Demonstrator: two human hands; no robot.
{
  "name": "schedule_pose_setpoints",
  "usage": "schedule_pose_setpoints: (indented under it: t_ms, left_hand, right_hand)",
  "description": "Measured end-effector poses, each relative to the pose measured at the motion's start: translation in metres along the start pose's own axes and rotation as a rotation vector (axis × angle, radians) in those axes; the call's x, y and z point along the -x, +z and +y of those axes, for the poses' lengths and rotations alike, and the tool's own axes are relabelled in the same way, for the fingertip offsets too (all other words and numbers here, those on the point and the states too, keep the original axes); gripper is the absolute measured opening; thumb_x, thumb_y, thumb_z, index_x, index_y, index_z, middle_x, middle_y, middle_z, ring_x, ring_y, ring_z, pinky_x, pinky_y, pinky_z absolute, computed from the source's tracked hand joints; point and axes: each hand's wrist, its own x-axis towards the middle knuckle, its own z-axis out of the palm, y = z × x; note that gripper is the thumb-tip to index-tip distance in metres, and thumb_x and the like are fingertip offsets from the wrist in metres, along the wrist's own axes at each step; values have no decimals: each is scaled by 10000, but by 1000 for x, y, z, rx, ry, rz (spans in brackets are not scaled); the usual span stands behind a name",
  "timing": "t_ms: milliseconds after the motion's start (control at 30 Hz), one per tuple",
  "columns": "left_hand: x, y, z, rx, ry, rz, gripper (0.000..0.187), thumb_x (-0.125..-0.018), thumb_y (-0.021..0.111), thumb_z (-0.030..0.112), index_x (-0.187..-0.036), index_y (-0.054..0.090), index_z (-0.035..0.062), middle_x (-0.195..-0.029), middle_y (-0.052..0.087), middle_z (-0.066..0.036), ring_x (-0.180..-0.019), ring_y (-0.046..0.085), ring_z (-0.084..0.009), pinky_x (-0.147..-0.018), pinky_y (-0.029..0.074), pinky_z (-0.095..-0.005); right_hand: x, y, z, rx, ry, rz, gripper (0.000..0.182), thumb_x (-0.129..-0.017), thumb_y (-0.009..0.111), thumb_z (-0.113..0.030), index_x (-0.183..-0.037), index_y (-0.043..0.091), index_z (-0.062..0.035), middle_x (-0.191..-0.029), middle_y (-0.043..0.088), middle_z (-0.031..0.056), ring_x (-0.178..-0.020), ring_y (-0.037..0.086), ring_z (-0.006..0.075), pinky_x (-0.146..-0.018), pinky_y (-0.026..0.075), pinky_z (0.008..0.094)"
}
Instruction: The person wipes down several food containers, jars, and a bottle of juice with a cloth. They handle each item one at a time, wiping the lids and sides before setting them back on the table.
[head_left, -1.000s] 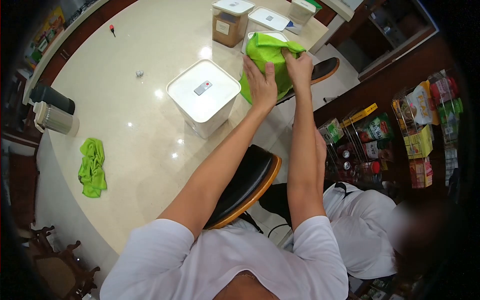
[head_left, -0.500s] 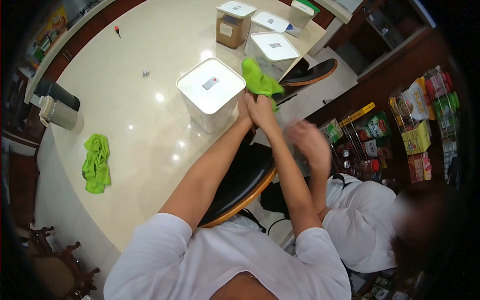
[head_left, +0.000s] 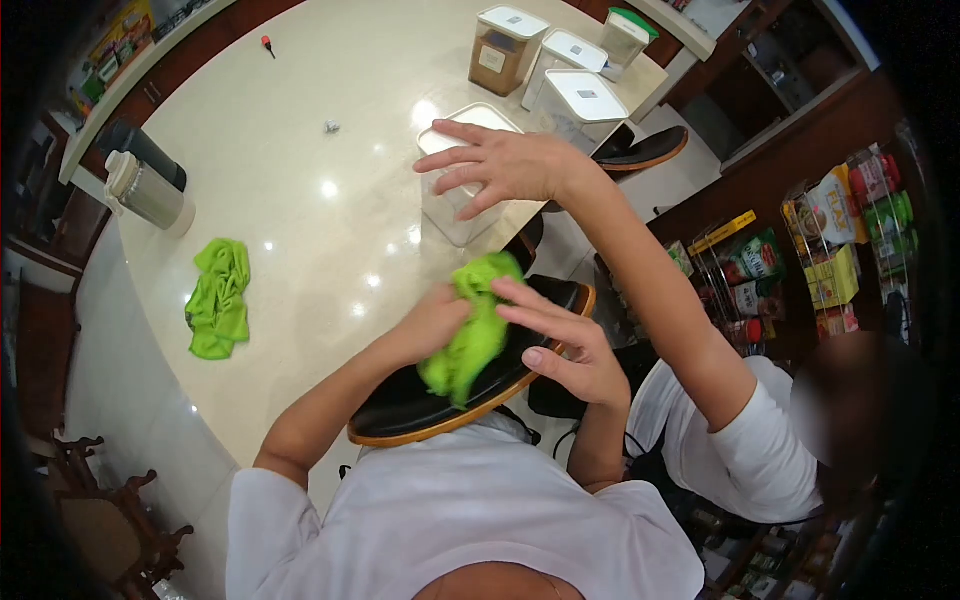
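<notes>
Close to my body, above the black chair seat, a bright green cloth (head_left: 468, 345) hangs bunched and slightly blurred. My left hand (head_left: 438, 322) is closed on its left side, with the fingers partly hidden by the fabric. On the cloth's right side, my right hand (head_left: 575, 350) has its fingers stretched out and apart, the fingertips right at the cloth's edge. Beyond them, a clear container with a white lid (head_left: 490, 116) stands near the table edge. A co-worker's hand (head_left: 510, 170), fingers spread, reaches in from the right over that lid and hides part of it.
Several lidded containers, one with brown contents (head_left: 500, 62), stand at the table's far right. A second green cloth (head_left: 220, 305) lies on the table (head_left: 320, 260) at left, near two bottles (head_left: 150, 195). A chair (head_left: 400, 405) sits under the edge; grocery racks (head_left: 825, 250) are at right.
My hands and the green cloth have come back from beside the container toward my body, and my right hand has opened. The co-worker's hand has moved over the container's lid.
</notes>
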Motion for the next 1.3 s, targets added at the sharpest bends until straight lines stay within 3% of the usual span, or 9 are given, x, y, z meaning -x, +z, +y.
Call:
schedule_pose_setpoints:
  t_ms: [200,267,433,567,667,833,933,1033,1300]
  left_hand:
    - [75,-55,-11,83,8,311,256,-835,469,147,-869,644,-36,-691,622,-70,-619,586,-142,-570,473,-288]
    - [87,-53,2,-298,48,233,280,-852,494,193,-841,610,-62,-680,604,-92,-585,552,-139,-548,446,-298]
    - [84,-102,52,-543,-43,-504,416,-838,640,357,-808,640,-58,-778,655,-129,-682,597,-137,-560,474,-291]
    - [20,-159,95,-311,-100,-194,444,-928,499,351,-996,661,-57,-983,676,-179,-814,688,-246,-657,565,-305]
    - [-81,-136,92,-361,210,321,402,-895,577,378,-1134,626,59,-1026,647,-65,-834,631,-174,-679,506,-277]
    - [-258,-82,151,-922,921,341,492,-756,613,163,-1238,559,84,-1327,484,-163,-1204,485,-293,-990,391,-473]
    - [-321,-45,199,-1440,825,361,734,-697,627,111,-1391,388,131,-1482,273,-167,-1367,274,-319,-1074,267,-535]
    - [-366,-26,224,-2066,433,121,1144,-564,773,158,-1491,102,157,-1540,131,-146,-1405,200,-296,-1086,239,-559]
    - [-443,-32,235,-1850,-70,-190,1224,-501,839,280,-1477,117,120,-1510,202,-178,-1252,450,-330,-909,466,-474]
  right_hand:
    - [-17,64,20,-76,431,5,565,-919,572,-187,-1411,328,-53,-1278,518,135,-1095,537,179,-920,435,308]
    - [-30,98,39,-285,210,8,636,-933,570,-246,-1442,244,-47,-1296,473,133,-1122,492,171,-879,449,287]
    - [-50,107,34,-376,211,139,245,-942,566,-174,-1114,582,-1,-945,608,-3,-870,534,53,-770,446,221]
    - [-57,63,23,-395,69,671,224,-919,586,-150,-1073,607,11,-912,616,9,-855,538,61,-758,446,220]
    - [-71,1,-4,-332,-163,1143,217,-894,601,-149,-1003,633,35,-894,623,14,-806,554,88,-741,450,244]
    - [-113,-179,3,605,-128,1143,355,-834,668,-319,-960,677,13,-1013,614,94,-869,589,198,-793,457,320]
    - [-143,-210,26,928,377,789,465,-765,703,-446,-984,699,-35,-1213,543,110,-978,560,301,-908,439,403]
    - [-155,-237,81,1052,211,670,419,-744,728,-343,-1023,658,-39,-1214,545,162,-1111,507,355,-926,429,416]
    - [-160,-274,80,530,14,1004,243,-776,695,-144,-982,654,-23,-881,675,150,-786,638,251,-768,483,350]
